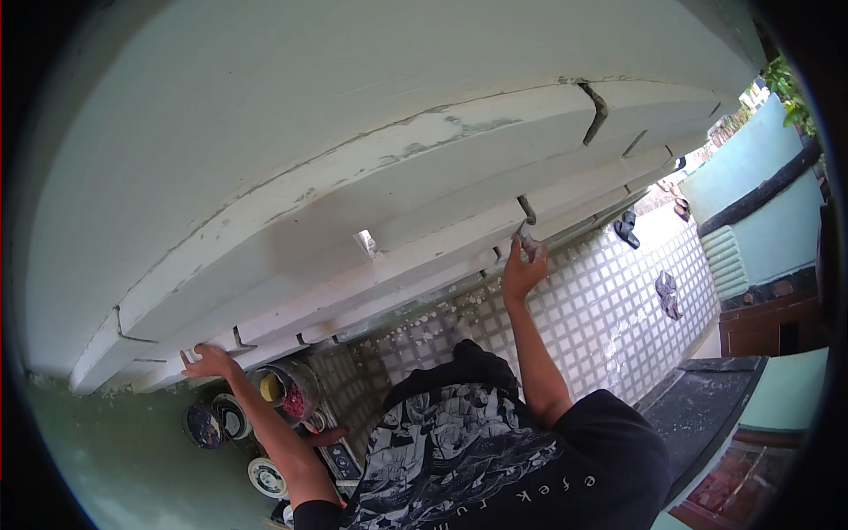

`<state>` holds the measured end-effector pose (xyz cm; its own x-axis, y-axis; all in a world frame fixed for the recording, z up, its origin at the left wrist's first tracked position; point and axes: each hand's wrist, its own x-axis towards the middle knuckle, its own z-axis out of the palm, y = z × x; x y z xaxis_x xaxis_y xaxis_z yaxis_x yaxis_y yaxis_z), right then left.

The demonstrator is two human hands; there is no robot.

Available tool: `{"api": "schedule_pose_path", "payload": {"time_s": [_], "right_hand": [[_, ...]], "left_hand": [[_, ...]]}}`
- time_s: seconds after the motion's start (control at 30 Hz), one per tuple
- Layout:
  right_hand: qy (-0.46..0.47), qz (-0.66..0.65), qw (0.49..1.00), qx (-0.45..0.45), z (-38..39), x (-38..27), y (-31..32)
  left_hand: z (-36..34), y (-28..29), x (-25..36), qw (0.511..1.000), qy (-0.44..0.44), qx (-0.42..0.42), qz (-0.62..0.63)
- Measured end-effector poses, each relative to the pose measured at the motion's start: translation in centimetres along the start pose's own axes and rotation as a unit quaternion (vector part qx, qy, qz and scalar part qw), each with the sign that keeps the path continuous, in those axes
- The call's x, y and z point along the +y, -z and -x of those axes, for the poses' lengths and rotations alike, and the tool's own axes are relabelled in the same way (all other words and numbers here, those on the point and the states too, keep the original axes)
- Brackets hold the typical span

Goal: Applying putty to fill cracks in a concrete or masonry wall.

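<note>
A long white stepped ledge (pixel 415 256) runs along the wall in front of me, with dark grooves and grey scuffed patches. My left hand (pixel 210 360) rests on its lower left end, fingers apart, with nothing visible in them. Farther right, my right hand (pixel 526 272) is raised to the ledge's lower edge. Its fingers are closed on a small crumpled grey piece (pixel 530 240), just under a dark groove (pixel 526 209). What the piece is made of is too small to tell. A whitish chip-like spot (pixel 366 242) shows on the ledge between my hands.
Below my left arm stand a bucket (pixel 305 389) with a yellow and a pink thing inside, a dark paint-stained tin (pixel 204 426) and a white round lid (pixel 266 477). Black sandals (pixel 627 230) and a crumpled cloth (pixel 668 295) lie on the tiled floor (pixel 583 309). A dark-topped counter (pixel 707 406) stands right.
</note>
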<state>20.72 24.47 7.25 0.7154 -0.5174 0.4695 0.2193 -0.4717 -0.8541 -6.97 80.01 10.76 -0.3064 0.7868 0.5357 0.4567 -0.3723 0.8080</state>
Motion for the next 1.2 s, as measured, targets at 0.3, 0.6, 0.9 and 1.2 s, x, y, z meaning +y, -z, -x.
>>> {"api": "schedule_pose_path", "payload": {"time_s": [0.3, 0.6, 0.9, 1.2], "right_hand": [[0.124, -0.136, 0.954, -0.235, 8.5, -0.9, 1.1], [-0.494, -0.516, 0.688, -0.128, 1.9, 3.0, 2.2], [-0.431, -0.47, 0.705, -0.311, -0.2, 2.9, 1.9], [-0.409, -0.339, 0.798, -0.285, 0.1, -0.4, 2.5]], "left_hand": [[-0.4, -0.3, -0.7, 1.0, 0.015, -0.01, 0.018], [-0.5, -0.1, -1.2, 1.0, 0.025, -0.009, 0.015], [-0.1, -0.5, -0.6, 0.997, 0.037, -0.012, 0.061], [-0.2, -0.7, -1.0, 1.0, 0.017, 0.001, 0.025]]}}
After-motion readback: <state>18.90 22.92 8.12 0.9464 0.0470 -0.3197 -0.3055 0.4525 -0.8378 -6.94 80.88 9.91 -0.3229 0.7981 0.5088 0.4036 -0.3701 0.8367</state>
